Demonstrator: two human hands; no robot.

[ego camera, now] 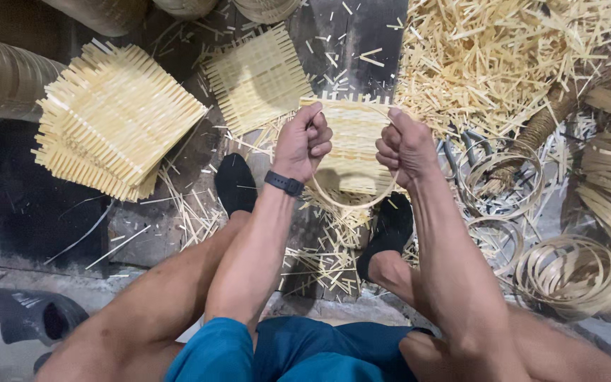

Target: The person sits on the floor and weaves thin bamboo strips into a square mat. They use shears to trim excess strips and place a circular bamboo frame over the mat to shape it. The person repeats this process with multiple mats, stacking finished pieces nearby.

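Left hand (304, 141) and right hand (406, 145), fingers closed, hold a thin bamboo hoop (353, 201) against a woven bamboo mat (351, 141), beside a stack of woven mats (114, 117).

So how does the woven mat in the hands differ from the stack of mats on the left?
The woven mat is single, held upright between the left hand and right hand with a thin hoop against it. The stack of mats is many layers, lying flat on the floor, untouched. Both are pale woven strips with fringed edges.
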